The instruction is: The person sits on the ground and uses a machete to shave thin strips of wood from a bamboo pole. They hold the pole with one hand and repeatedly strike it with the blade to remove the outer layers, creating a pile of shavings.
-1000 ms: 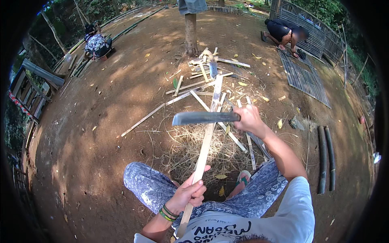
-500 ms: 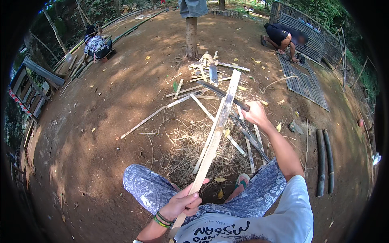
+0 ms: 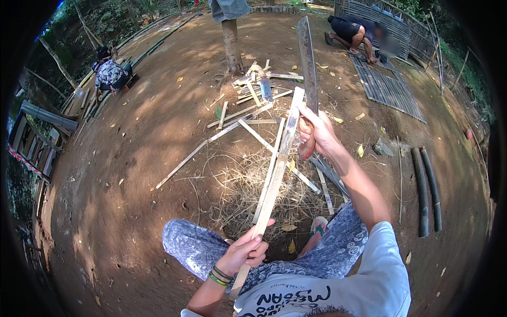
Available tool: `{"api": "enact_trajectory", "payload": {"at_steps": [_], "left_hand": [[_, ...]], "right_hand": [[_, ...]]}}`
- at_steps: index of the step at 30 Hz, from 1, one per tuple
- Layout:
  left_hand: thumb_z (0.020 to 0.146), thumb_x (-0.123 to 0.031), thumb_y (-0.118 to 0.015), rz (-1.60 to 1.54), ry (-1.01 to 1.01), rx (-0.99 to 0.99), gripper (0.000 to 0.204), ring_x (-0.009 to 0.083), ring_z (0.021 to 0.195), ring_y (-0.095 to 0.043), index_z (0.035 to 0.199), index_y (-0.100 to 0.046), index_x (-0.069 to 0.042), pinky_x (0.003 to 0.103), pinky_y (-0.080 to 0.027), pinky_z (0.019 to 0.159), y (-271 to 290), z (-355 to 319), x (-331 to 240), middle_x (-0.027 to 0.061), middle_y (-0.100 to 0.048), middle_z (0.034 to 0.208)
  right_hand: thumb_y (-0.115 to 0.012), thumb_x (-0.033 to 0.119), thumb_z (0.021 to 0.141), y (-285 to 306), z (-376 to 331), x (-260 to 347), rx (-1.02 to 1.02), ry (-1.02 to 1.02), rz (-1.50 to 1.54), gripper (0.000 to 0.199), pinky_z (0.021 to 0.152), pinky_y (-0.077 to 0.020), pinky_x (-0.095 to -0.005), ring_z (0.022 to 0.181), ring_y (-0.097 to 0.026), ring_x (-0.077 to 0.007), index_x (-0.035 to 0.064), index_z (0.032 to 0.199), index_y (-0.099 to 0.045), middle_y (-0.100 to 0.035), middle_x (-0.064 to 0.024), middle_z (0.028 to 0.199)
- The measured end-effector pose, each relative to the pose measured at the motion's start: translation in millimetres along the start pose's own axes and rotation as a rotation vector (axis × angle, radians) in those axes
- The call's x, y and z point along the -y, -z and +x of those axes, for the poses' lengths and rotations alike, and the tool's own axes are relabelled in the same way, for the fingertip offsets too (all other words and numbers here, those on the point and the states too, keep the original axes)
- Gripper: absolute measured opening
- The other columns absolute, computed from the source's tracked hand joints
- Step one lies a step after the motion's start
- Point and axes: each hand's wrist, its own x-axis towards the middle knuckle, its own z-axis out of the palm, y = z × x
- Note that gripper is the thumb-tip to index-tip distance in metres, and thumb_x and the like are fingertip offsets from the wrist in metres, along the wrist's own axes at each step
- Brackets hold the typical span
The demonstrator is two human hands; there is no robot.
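My left hand (image 3: 243,254) is closed round the lower part of a long, flat bamboo strip (image 3: 277,177), which slants up and away from my lap. In my right hand (image 3: 320,132) is a machete (image 3: 308,63), gripped by its brown handle, the long dark blade pointing up. The machete hand is beside the strip's far end; whether they touch I cannot tell. Below the strip lies a heap of thin bamboo shavings (image 3: 248,185), with more split strips (image 3: 257,136) scattered beyond it.
Another broad blade (image 3: 265,91) lies among strips by a tree trunk (image 3: 231,47). Two dark bamboo poles (image 3: 421,190) lie at right. One person (image 3: 354,31) bends over a slatted bamboo panel (image 3: 388,87) at far right; another person (image 3: 112,74) squats at far left.
My right hand has turned the machete from lying across the strip to blade upright, and moved slightly left. The left hand keeps its hold on the bamboo strip. The view has shifted a little.
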Motion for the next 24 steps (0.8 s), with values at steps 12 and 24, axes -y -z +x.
{"api": "enact_trajectory", "payload": {"at_steps": [12, 24], "left_hand": [[0.112, -0.031, -0.031, 0.424, -0.366, -0.225, 0.032, 0.0076, 0.038, -0.038, 0.115, -0.05, -0.006, 0.02, -0.034, 0.036, -19, 50, -41, -0.0002, -0.046, 0.058], [0.112, -0.031, -0.032, 0.331, -0.384, -0.276, 0.027, 0.007, 0.035, -0.034, 0.102, -0.046, -0.01, 0.021, -0.029, 0.034, -23, 48, -40, -0.0013, -0.042, 0.057]], "right_hand": [[-0.07, 0.026, 0.095, -9, -26, -11, 0.046, 0.382, -1.038, 0.029, 0.046, -0.0358, -0.0335, 0.047, -0.05, -0.0106, 0.0041, 0.077, -0.068, -0.058, 0.0011, 0.057], [-0.065, 0.013, 0.067, 10, -46, -31, 0.167, 0.691, -1.53, 0.006, 0.051, -0.049, -0.0448, 0.051, -0.063, -0.0309, 0.008, 0.067, -0.062, -0.062, -0.0126, 0.058]]}}
